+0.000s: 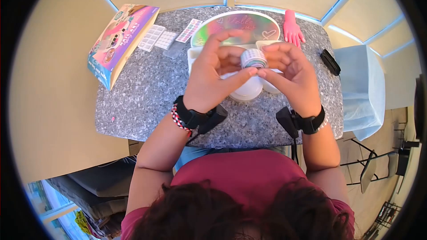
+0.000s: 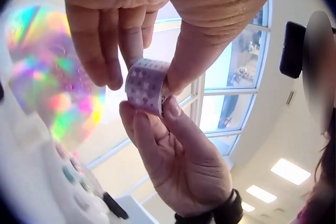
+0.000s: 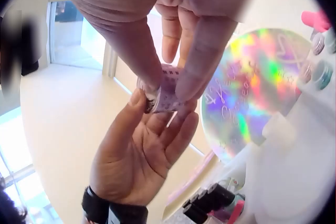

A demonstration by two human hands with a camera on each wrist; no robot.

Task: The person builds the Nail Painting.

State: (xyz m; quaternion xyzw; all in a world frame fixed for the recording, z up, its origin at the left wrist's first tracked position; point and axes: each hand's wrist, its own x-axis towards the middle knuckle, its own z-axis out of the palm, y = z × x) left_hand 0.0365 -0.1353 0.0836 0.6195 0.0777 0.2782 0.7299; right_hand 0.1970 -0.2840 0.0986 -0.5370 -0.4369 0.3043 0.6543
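A small roll of patterned white and lilac tape is held up between both hands, above a white tray. My left hand grips its left side with thumb and fingers, and my right hand pinches its right side. The left wrist view shows the roll with pale shapes on its outer face and both thumbs at one end. In the right wrist view, fingers of both hands cover part of the roll.
Behind the tray stands an iridescent oval panel. A nail art package, white grids and a sticker sheet lie left. A pink hand model and a black object lie right.
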